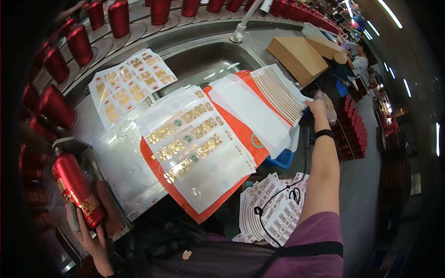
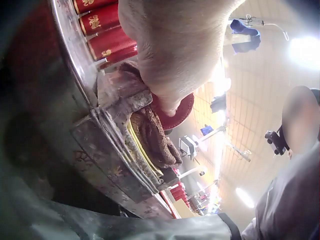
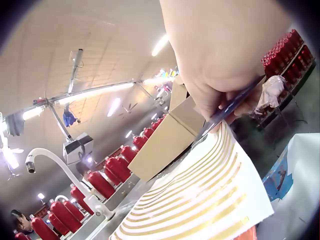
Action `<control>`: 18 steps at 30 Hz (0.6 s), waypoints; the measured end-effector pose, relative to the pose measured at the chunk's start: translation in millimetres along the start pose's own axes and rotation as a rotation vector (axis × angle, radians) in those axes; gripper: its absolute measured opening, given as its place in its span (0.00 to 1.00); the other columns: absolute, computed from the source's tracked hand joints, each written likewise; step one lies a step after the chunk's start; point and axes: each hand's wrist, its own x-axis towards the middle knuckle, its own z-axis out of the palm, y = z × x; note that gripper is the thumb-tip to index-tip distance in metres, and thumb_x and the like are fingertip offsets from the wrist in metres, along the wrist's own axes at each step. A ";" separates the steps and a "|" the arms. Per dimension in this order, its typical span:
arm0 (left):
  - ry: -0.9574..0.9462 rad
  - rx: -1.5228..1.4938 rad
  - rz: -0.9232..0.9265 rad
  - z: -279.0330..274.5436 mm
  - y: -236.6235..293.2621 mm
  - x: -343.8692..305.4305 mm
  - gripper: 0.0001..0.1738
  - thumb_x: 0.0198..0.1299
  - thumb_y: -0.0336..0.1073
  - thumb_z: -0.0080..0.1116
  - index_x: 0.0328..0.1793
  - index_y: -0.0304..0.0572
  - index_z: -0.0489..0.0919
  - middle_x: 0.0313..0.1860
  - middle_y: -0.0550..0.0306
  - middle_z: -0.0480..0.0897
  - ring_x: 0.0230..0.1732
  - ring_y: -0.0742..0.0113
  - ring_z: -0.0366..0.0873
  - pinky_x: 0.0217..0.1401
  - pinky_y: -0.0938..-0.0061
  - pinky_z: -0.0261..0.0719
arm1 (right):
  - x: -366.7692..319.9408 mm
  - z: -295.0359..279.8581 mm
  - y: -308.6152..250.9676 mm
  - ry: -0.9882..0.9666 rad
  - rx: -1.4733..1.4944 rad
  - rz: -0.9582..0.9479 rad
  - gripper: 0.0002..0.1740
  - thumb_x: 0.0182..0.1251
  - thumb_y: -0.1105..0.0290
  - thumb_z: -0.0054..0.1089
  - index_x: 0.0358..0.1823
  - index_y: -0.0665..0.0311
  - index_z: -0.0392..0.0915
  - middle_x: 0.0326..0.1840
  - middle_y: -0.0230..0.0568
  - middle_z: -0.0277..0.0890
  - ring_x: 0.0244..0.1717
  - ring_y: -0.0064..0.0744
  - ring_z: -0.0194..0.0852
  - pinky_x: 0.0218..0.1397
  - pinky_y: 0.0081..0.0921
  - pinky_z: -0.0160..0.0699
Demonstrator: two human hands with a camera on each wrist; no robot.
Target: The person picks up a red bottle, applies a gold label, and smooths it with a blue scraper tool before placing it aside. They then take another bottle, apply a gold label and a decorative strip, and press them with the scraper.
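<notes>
My left hand (image 1: 90, 238) holds a red bottle (image 1: 76, 183) with gold decoration near its base, tilted over a metal tray at the left. In the left wrist view the back of that hand hides most of the bottle; its round red base (image 2: 182, 112) shows. My right arm reaches out, and the right hand (image 1: 319, 107) pinches the far corner of a white gold-striped sheet (image 1: 278, 95). In the right wrist view its fingers (image 3: 237, 107) curl at a dark strip along the edge of the striped sheet (image 3: 200, 200). A sheet of gold labels (image 1: 190, 148) lies nearer me on orange backing.
A metal sink (image 1: 204, 65) with a white tap (image 1: 238, 32) lies behind the sheets. Red bottles (image 1: 79, 45) line a conveyor. A cardboard box (image 1: 299, 58) stands back right. Another label sheet (image 1: 132, 85) lies left; used-looking sheets (image 1: 273, 208) hang lower. A brown towel (image 2: 155, 137) lies in the tray.
</notes>
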 end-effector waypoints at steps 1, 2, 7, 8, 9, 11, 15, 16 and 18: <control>0.003 0.011 -0.013 -1.7 -0.2 1.4 0.33 0.64 0.34 0.57 0.76 0.36 0.65 0.78 0.38 0.62 0.79 0.37 0.57 0.78 0.49 0.55 | -24.4 -33.3 -20.5 0.019 -0.102 -0.089 0.29 0.58 0.49 0.68 0.46 0.72 0.85 0.48 0.57 0.84 0.52 0.53 0.83 0.52 0.45 0.81; 0.003 0.007 0.024 -2.6 0.9 4.9 0.33 0.64 0.34 0.57 0.76 0.36 0.65 0.77 0.38 0.62 0.78 0.36 0.57 0.78 0.48 0.55 | -33.6 -55.0 -43.3 0.098 -0.091 -0.142 0.28 0.58 0.49 0.68 0.45 0.70 0.85 0.46 0.56 0.84 0.51 0.53 0.83 0.51 0.45 0.82; -0.034 0.002 0.052 -5.7 -7.0 1.3 0.35 0.61 0.34 0.60 0.76 0.42 0.66 0.76 0.38 0.64 0.77 0.33 0.59 0.76 0.46 0.58 | -34.7 -68.6 -187.0 -0.400 0.561 -0.610 0.23 0.64 0.51 0.66 0.42 0.67 0.85 0.31 0.41 0.85 0.32 0.30 0.83 0.36 0.31 0.78; -0.029 0.009 0.041 -5.5 -10.1 -1.2 0.35 0.61 0.34 0.60 0.76 0.42 0.66 0.76 0.38 0.64 0.77 0.33 0.59 0.76 0.46 0.58 | -51.6 -66.8 -222.3 -0.669 0.736 -0.702 0.19 0.69 0.54 0.63 0.42 0.65 0.85 0.33 0.36 0.85 0.28 0.23 0.78 0.36 0.19 0.75; -0.042 0.011 0.046 -5.0 -13.6 -4.6 0.35 0.60 0.35 0.62 0.76 0.44 0.66 0.76 0.38 0.64 0.76 0.32 0.60 0.75 0.45 0.60 | -53.2 -57.0 -254.9 -0.904 0.811 -0.628 0.18 0.71 0.55 0.62 0.46 0.64 0.84 0.35 0.39 0.85 0.29 0.24 0.80 0.34 0.20 0.77; -0.049 0.022 0.027 -6.3 -17.2 -10.8 0.36 0.59 0.36 0.64 0.75 0.45 0.67 0.76 0.38 0.65 0.75 0.31 0.60 0.74 0.44 0.62 | -50.5 -38.1 -304.9 -0.951 0.665 -0.508 0.19 0.70 0.55 0.63 0.45 0.66 0.83 0.34 0.39 0.85 0.29 0.25 0.82 0.27 0.24 0.77; -0.111 -0.008 -0.016 -11.1 -15.7 -16.9 0.37 0.58 0.37 0.67 0.74 0.50 0.67 0.75 0.38 0.65 0.75 0.29 0.61 0.73 0.43 0.65 | -0.7 27.2 -360.3 -0.827 0.459 -0.511 0.18 0.71 0.56 0.62 0.40 0.66 0.83 0.30 0.40 0.83 0.22 0.26 0.78 0.20 0.28 0.71; -0.120 -0.050 -0.015 -11.3 -15.0 -16.2 0.37 0.58 0.36 0.67 0.75 0.50 0.67 0.76 0.38 0.64 0.75 0.28 0.60 0.72 0.43 0.65 | -2.2 32.3 -368.2 -0.841 0.451 -0.494 0.18 0.71 0.55 0.61 0.38 0.67 0.83 0.29 0.40 0.83 0.20 0.26 0.77 0.19 0.27 0.70; -0.150 -0.087 -0.006 -11.9 -15.7 -20.4 0.38 0.59 0.36 0.66 0.76 0.51 0.64 0.76 0.38 0.63 0.75 0.26 0.59 0.72 0.41 0.64 | -11.9 33.3 -374.9 -0.981 0.435 -0.425 0.19 0.73 0.54 0.59 0.34 0.64 0.82 0.27 0.36 0.80 0.22 0.25 0.76 0.18 0.25 0.67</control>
